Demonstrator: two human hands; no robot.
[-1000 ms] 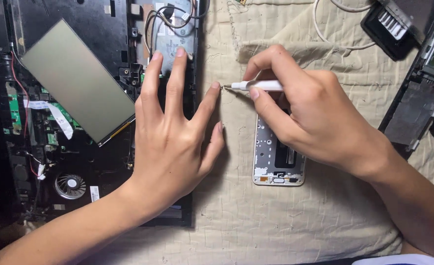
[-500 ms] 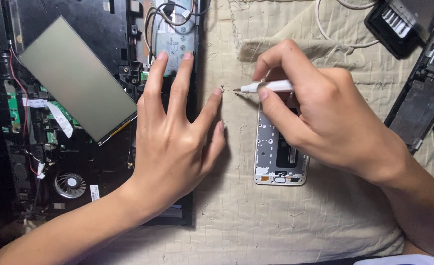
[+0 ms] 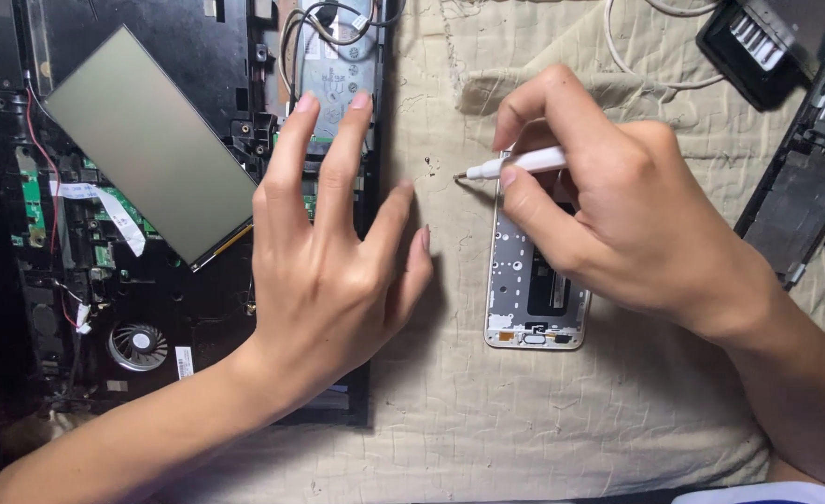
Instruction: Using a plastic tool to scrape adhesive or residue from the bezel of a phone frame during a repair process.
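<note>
Two bare hands are seen from above over a beige cloth (image 3: 543, 420). A slim white screwdriver (image 3: 524, 164) is pinched in the right hand (image 3: 618, 215) between thumb and forefinger, the other fingers curled around its rear, so that the grip is closed tight on the tool. Its thin metal tip is pointed away from the grip toward the person's left and is brought just above the cloth, short of the other hand's thumb. Directly beneath this grip a stripped smartphone frame (image 3: 534, 299) is laid flat, silver-edged with a dark inner cavity; its upper end is hidden by the fingers, and its lower end is left showing below the palm.

Nothing is held in the left hand (image 3: 338, 261): its fingers are spread wide, with the palm turned down. The first two fingertips are laid on or just over a silvery hard drive (image 3: 333, 65) in the opened laptop chassis (image 3: 151, 308), though contact cannot be told for sure. Farther out from that hand, a grey rectangular panel (image 3: 146, 140) is seen lying slantwise on the black chassis, and a small round cooling fan (image 3: 137, 345) is set beside the wrist. Beyond the right hand's knuckles, black device parts (image 3: 786, 215) and a white cable (image 3: 655, 79) are found at the cloth's far edge.
</note>
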